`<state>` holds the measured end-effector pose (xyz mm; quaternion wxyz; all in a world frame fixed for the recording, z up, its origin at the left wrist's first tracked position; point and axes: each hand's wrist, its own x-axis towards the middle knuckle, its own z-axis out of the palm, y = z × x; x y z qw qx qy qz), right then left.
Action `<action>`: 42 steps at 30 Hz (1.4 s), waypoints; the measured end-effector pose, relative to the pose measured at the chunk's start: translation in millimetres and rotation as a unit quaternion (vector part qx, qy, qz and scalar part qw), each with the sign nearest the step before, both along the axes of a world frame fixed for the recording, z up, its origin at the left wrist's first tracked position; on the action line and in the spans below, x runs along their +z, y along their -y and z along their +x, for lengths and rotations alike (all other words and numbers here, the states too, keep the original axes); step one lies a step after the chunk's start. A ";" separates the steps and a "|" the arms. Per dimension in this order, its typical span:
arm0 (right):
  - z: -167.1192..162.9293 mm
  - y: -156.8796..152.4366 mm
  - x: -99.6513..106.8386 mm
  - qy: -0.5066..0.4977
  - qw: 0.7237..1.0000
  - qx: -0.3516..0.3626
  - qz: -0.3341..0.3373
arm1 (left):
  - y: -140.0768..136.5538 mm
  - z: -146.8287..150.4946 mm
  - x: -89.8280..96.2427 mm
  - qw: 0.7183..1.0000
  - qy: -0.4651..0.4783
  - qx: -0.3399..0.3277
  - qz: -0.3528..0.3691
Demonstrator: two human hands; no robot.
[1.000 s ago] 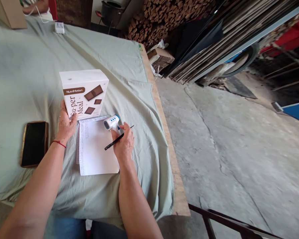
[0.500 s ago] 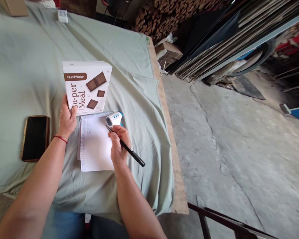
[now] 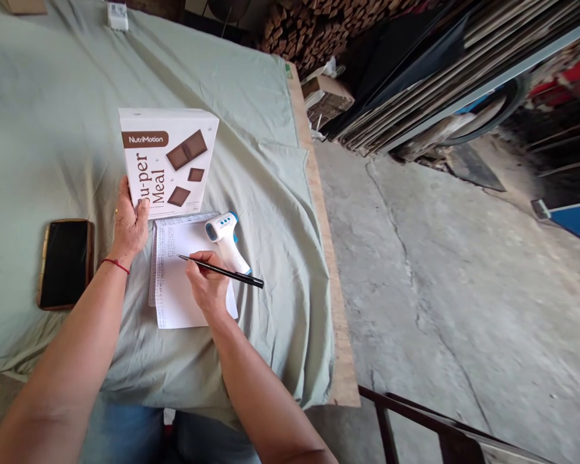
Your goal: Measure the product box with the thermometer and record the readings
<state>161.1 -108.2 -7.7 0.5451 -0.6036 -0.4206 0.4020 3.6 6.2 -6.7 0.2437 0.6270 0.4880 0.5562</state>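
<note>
Head view, left hand (image 3: 131, 225): closed around white box (image 3: 183, 171)
Right hand (image 3: 207, 283): pinching black pen (image 3: 234, 275) over paper (image 3: 176, 296)
Phone (image 3: 66, 264): left, on cloth-covered surface (image 3: 256, 96)

The person's left grip (image 3: 131, 225) holds a white NutriMotion box (image 3: 178, 154) by its lower left edge; the right grip (image 3: 207, 283) holds a black pen (image 3: 244, 278) over written-on paper (image 3: 178, 303), near a white-and-blue thermometer gun (image 3: 223, 227). A phone (image 3: 66, 264) lies farther left on the cloth-covered table (image 3: 43, 142).
</note>
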 end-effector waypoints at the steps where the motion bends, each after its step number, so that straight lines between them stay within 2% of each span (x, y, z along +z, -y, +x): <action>1: -0.3 0.3 -0.8 0.015 1.000 0.005 0.002 | -0.1 -0.2 -1.8 1.000 0.001 0.003 -0.008; 7: -2.7 2.0 -6.0 0.093 0.994 0.037 0.051 | -1.6 -1.9 -14.8 0.999 -0.001 0.008 -0.050; 13: -2.0 1.1 -12.5 0.133 0.987 0.057 0.064 | -0.6 -2.0 -13.5 0.998 -0.008 -0.008 -0.066; 18: -2.1 1.2 -10.4 0.138 0.987 0.052 0.055 | -0.3 -1.4 -12.4 0.998 -0.025 0.009 -0.052; 25: -2.9 0.5 -8.2 0.125 0.990 0.053 0.048 | -1.4 -0.9 -15.4 0.999 0.016 0.002 -0.037; 42: -1.7 0.3 -12.6 0.151 0.985 0.062 0.060 | 0.0 -0.8 -15.0 0.997 0.033 -0.021 -0.059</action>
